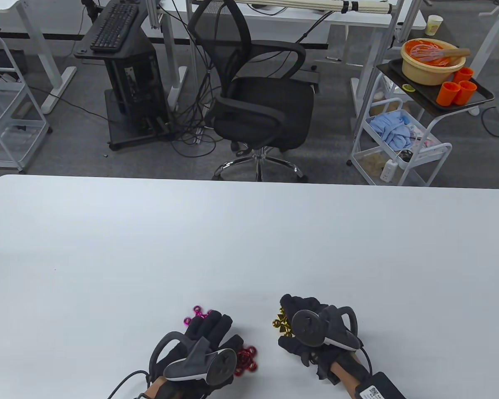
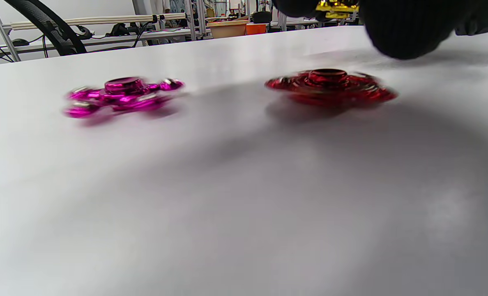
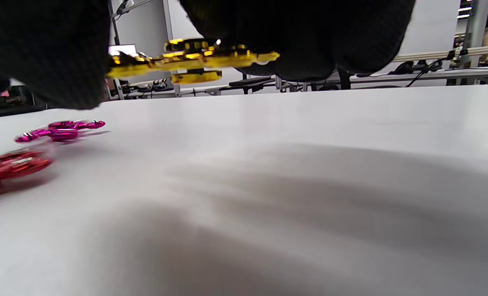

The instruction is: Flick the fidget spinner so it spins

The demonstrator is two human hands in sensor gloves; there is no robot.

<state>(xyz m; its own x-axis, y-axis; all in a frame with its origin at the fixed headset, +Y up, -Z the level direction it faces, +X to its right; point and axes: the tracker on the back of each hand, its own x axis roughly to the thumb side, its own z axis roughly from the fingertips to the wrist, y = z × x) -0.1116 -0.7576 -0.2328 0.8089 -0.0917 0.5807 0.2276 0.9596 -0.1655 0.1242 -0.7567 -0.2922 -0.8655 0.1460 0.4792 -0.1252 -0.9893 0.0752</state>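
Under left hand (image 1: 199, 349), half-hidden red spinner (image 1: 246, 362)

No legible text, only a small QR-style label (image 1: 372, 391) by the right wrist, unreadable

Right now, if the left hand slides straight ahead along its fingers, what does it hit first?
Probably the magenta spinner: it lies on the table just past the left hand fingertips, up-left. The red spinner sits off to its right, out of that line. Height above the table is unclear.
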